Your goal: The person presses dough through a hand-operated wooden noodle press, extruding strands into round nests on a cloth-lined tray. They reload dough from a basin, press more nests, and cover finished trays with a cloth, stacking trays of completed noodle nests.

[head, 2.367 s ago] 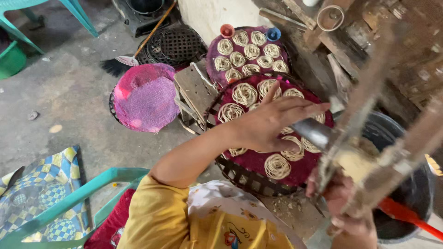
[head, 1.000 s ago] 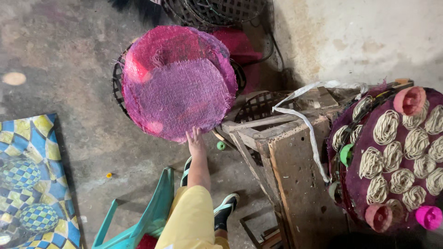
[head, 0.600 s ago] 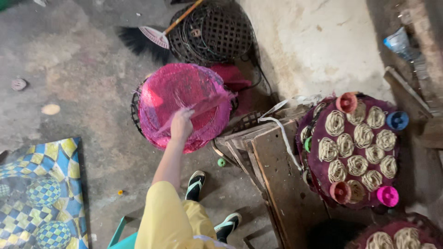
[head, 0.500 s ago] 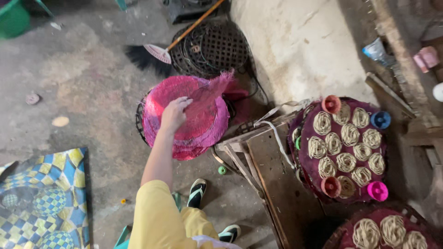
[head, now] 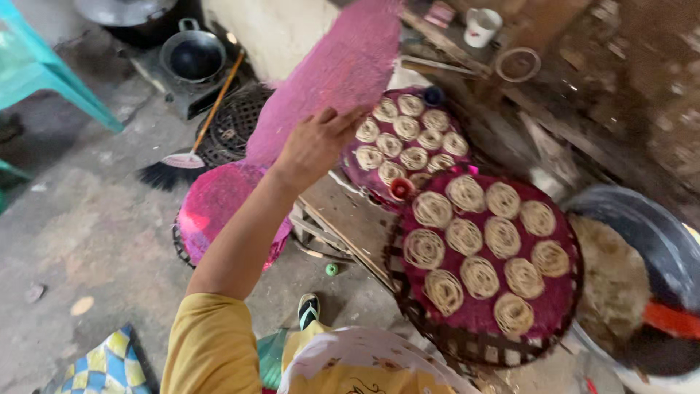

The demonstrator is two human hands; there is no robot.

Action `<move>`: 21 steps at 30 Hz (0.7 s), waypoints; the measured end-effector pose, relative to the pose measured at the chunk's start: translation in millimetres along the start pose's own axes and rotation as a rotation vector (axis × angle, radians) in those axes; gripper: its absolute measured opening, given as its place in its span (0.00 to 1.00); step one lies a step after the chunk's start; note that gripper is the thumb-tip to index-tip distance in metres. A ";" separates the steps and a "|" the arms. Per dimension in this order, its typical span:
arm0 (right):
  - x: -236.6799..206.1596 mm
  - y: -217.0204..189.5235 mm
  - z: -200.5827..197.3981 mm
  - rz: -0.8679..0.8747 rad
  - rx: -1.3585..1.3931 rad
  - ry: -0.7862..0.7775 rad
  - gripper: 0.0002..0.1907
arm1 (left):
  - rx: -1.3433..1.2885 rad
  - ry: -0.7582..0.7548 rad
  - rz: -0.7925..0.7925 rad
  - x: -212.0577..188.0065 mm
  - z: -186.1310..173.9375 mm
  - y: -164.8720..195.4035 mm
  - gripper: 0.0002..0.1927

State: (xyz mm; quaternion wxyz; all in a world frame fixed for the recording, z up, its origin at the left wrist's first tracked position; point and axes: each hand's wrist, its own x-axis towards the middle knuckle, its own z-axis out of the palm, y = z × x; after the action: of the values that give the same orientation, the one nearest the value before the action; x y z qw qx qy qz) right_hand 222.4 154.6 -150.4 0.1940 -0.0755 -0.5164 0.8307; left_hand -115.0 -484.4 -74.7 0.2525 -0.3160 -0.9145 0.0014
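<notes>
Because the pink mesh cloth point(head: 332, 69) is the widest thing in play and hangs loose in the air, it wants to be kept spread and level as it travels, so that no corner drags through the coils below. It is lifted above and to the left of the two loaded trays, pinched at its lower edge by the left hand point(head: 315, 143), whose fingers are closed on the fabric; the right hand is not in view, so one hand alone carries the sheet. The near round woven tray point(head: 467, 343) lies under a pink liner filled with pale noodle coils point(head: 480, 277), and a second filled tray point(head: 445, 157) rests just beyond it, touching its rim. I judge the cloth should come down flat over a tray rather than at a slant, its middle meeting first, since a sliding edge could smear the soft coils. The stack of pink-lined trays point(head: 211, 211) on the floor sits left of the arm, near a broom point(head: 182, 157). A small red cup point(head: 400, 188) between the trays could snag the hem
</notes>
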 end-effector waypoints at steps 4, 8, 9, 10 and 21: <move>-32.8 -24.8 -76.0 -0.066 0.058 0.080 0.21 | 0.082 -0.077 0.267 55.3 -11.0 149.9 0.42; -57.3 -36.4 -130.0 -0.102 0.105 0.133 0.20 | -0.080 0.222 0.433 38.7 -5.8 272.7 0.29; -62.5 -36.6 -140.4 -0.106 0.121 0.147 0.20 | -0.088 0.241 0.455 28.2 -3.5 297.4 0.28; -67.8 -36.5 -149.6 -0.111 0.133 0.159 0.20 | -0.086 0.185 0.464 17.0 -1.1 317.8 0.29; -88.7 -22.3 -191.2 -0.104 0.239 0.173 0.19 | -0.130 0.010 0.496 -22.7 17.5 419.1 0.29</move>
State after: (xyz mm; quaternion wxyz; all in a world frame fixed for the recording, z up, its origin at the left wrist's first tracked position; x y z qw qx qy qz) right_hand 371.2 286.3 -224.4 0.2881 -0.0963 -0.3983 0.8655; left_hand 134.1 -159.5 -168.4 0.2282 -0.5461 -0.8060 0.0027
